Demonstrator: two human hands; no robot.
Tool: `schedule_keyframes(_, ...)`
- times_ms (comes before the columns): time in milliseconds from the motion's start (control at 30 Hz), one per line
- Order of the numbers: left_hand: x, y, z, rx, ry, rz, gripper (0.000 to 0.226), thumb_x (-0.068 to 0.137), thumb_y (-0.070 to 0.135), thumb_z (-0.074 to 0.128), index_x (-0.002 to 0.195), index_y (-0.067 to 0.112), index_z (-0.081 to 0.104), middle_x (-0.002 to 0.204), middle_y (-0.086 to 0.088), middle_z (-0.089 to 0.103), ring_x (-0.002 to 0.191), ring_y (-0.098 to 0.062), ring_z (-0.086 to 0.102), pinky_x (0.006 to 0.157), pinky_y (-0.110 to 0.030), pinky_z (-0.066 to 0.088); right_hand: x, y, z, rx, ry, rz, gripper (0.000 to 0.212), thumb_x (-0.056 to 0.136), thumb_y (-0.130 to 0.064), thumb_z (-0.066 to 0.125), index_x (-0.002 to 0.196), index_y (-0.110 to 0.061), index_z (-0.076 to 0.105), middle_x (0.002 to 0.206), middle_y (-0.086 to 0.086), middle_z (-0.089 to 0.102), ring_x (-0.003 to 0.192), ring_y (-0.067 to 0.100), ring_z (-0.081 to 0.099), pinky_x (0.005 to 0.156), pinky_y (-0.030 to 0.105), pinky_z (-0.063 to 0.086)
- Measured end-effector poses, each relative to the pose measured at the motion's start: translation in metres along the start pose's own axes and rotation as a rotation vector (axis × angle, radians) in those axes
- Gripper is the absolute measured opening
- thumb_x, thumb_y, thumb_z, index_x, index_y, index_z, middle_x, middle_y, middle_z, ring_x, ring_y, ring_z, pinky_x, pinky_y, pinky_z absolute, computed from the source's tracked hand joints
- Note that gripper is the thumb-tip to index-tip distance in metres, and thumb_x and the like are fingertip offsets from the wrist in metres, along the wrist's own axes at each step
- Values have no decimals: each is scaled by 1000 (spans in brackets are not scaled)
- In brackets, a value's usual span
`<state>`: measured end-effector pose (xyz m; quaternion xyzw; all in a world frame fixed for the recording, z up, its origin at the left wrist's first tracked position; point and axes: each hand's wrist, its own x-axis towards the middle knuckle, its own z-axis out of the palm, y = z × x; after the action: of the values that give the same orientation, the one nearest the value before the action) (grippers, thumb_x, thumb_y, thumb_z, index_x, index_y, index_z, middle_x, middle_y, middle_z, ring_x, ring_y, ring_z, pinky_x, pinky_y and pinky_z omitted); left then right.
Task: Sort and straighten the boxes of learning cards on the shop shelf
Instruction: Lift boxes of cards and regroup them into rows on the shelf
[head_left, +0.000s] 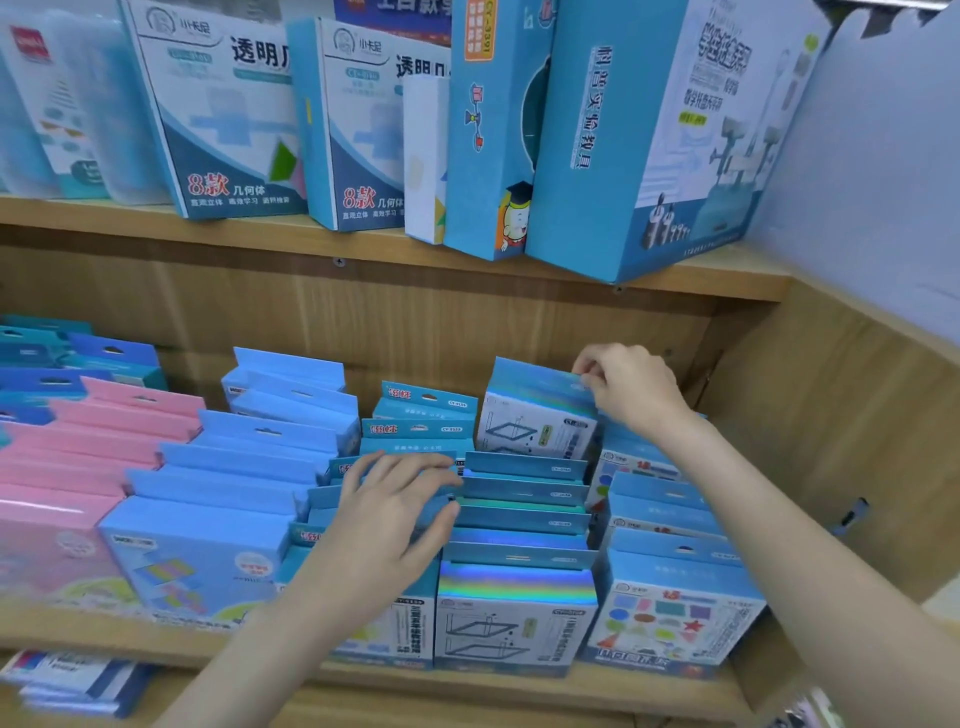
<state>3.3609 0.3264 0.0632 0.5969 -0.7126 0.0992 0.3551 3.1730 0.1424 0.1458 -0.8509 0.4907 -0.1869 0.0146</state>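
Observation:
Rows of blue card boxes stand front to back on the lower wooden shelf (519, 686). My right hand (631, 387) pinches the top right corner of a raised holographic-topped box (535, 415) at the back of the middle-right row. My left hand (395, 512) lies with straight fingers across the tops of the boxes in the row to its left, pressing on them. A holographic box (514, 613) fronts the middle-right row. A box printed with coloured shapes (670, 618) fronts the right-most row.
Pink boxes (78, 457) and light blue boxes (218, 519) fill the left rows. Tall blue boxes (649, 135) lean on the upper shelf (311, 239), overhanging its edge. A wooden side panel (831, 441) closes the right. More packs (67, 680) lie on the shelf below.

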Motion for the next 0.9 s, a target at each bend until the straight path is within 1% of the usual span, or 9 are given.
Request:
schedule_keyframes(133, -2, -7, -2, 41, 32, -34, 32, 88, 37, 38, 99, 22, 64, 105, 10, 62, 100, -4, 45, 95, -31, 25, -13, -9, 17, -68, -211, -78, 16, 92, -11, 46, 91, -20, 60, 99, 5, 65, 89, 26, 59, 74, 35, 48)
schedule_keyframes(200, -5, -12, -5, 64, 52, -38, 31, 87, 35, 39, 99, 20, 64, 104, 8, 62, 100, -6, 46, 95, -31, 24, -17, -9, 19, -71, -251, -79, 16, 91, -10, 44, 89, -20, 57, 99, 8, 65, 87, 26, 59, 72, 36, 49)
schedule_keyframes(267, -9, -17, -9, 63, 82, -43, 30, 86, 32, 40, 99, 20, 63, 105, 7, 62, 100, -9, 47, 94, -32, 27, -22, -11, 13, -130, -228, -89, 14, 93, -14, 45, 98, -17, 57, 97, 8, 65, 86, 26, 60, 71, 37, 51)
schedule_keyframes(367, -15, -25, -20, 50, 161, -74, 27, 85, 26, 40, 98, 18, 62, 106, 6, 61, 99, -10, 49, 92, -33, 30, -29, -25, 3, -191, -92, -174, 17, 94, -23, 45, 107, -18, 55, 96, 5, 64, 87, 27, 61, 70, 37, 51)
schedule_keyframes(433, -19, -31, -31, 44, 207, -91, 26, 84, 23, 40, 99, 17, 60, 106, 6, 59, 99, -10, 49, 91, -32, 30, -32, -44, -1, -91, -108, -242, 15, 93, -25, 47, 104, -21, 57, 95, 1, 65, 87, 24, 60, 73, 38, 52)
schedule_keyframes(533, -27, -45, -50, 54, 234, -102, 28, 84, 20, 38, 109, 20, 51, 103, 9, 57, 96, -5, 50, 94, -34, 30, -26, -74, 2, -23, -158, -326, 13, 92, -27, 49, 101, -24, 59, 93, -3, 65, 87, 20, 59, 77, 40, 51)
schedule_keyframes(667, -44, -83, -84, 8, 264, -171, 38, 83, 21, 37, 121, 21, 41, 104, 14, 57, 84, 5, 56, 98, -36, 27, -6, -126, 13, 38, -176, -399, 13, 92, -24, 52, 102, -23, 60, 93, -6, 63, 85, 13, 56, 78, 33, 49)
schedule_keyframes(767, -58, -128, -119, 50, 266, -202, 41, 83, 22, 38, 123, 20, 41, 103, 13, 59, 86, 1, 58, 97, -37, 28, 13, -179, 25, 118, -185, -459, 12, 90, -19, 54, 99, -19, 62, 92, -4, 66, 86, 14, 59, 78, 25, 46)
schedule_keyframes(900, -79, -198, -166, 106, 251, -215, 39, 82, 23, 37, 121, 22, 41, 104, 8, 61, 92, -2, 55, 98, -38, 27, 40, -265, 51, 190, -173, -522, 13, 90, -16, 54, 101, -16, 63, 96, -5, 66, 88, 8, 58, 68, 8, 39)
